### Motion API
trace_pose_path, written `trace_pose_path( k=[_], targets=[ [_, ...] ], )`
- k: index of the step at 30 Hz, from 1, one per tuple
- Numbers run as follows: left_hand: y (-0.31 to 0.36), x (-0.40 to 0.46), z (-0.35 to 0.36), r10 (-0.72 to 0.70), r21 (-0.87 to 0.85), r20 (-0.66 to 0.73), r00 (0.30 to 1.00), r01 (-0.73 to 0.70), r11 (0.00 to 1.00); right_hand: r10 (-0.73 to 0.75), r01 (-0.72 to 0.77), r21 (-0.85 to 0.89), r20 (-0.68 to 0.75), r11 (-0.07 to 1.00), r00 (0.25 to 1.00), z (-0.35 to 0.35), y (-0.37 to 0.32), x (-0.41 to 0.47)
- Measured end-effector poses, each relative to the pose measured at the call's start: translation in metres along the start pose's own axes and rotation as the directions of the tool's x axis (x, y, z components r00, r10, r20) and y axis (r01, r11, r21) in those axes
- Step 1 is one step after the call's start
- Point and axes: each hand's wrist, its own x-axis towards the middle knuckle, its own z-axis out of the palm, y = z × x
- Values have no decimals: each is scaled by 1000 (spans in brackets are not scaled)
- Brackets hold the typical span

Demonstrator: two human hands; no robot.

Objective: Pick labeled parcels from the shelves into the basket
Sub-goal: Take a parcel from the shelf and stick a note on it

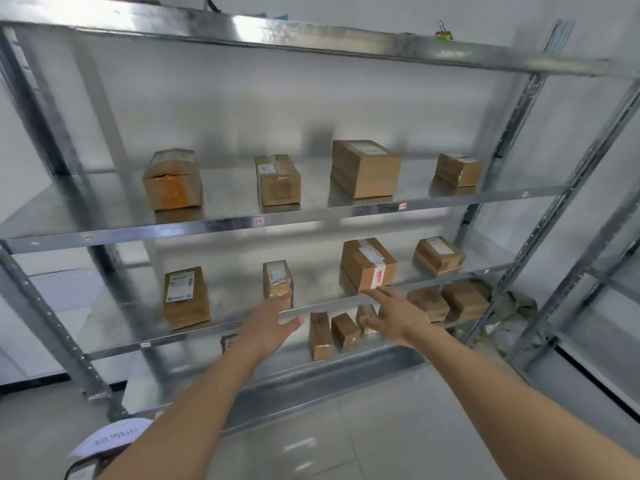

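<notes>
Nearest the camera, at the lower left edge, part of a basket is glimpsed with a white printed sheet lying over it; its contents cannot be made out. Two bare forearms are stretched from there toward the metal shelving unit, which is taken here as the landmark.

The left hand is held open in front of the unit's second shelf from the bottom, fingers straight and spread, nothing gripped; its fingertips are seen at the foot of a small upright parcel (whether they touch it cannot be told). The right hand is likewise open and empty, its fingers extended toward the lower front corner of the red-taped parcel on the same shelf, just beside it.

On the lowest shelf of the unit, behind and between the hands, several small cardboard parcels are stood in a row. On the shelf being reached for, a labeled parcel stands left of the hands and a flatter one at the right end. Higher on the unit, four more parcels are spaced along the next shelf. On the top shelf, a binder clip is seen at the front edge toward the right.
</notes>
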Motion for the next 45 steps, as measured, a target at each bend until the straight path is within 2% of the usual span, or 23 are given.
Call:
trace_pose_path(
  k=[6,11,15,18,21,25,28,31,34,38,40,45],
  targets=[
    [-36,89,59,-114,-82,116,987,124,989,-28,33,-19,210,999,977,27,42,95],
    [-52,157,99,-133,-63,122,984,142,988,-11,27,-61,254,998,967,48,74,168],
    [-70,188,131,-129,27,99,987,127,992,-53,53,8,304,999,951,73,90,212],
    [-95,210,166,-209,79,113,971,201,976,-43,31,39,379,999,924,114,106,242],
    [-126,221,210,-260,76,189,947,250,965,-44,14,70,447,997,893,167,123,264],
    [-165,241,270,-368,86,191,910,358,930,-54,-27,147,521,989,852,241,149,295],
    [-201,261,319,-412,22,178,893,415,909,-73,-42,203,525,978,848,295,170,322],
    [-239,290,360,-443,39,194,875,445,895,-95,-48,258,515,965,852,343,186,360],
    [-268,323,397,-447,-19,145,883,454,891,-112,-78,371,462,925,880,394,199,403],
    [-293,362,447,-433,-62,120,893,442,895,-165,-31,449,391,893,906,458,214,454],
    [-300,378,466,-441,-73,106,891,449,890,-209,7,501,348,865,914,479,216,471],
    [-311,405,491,-400,-184,78,913,408,894,-244,-3,627,308,779,920,507,218,497]
  ],
)
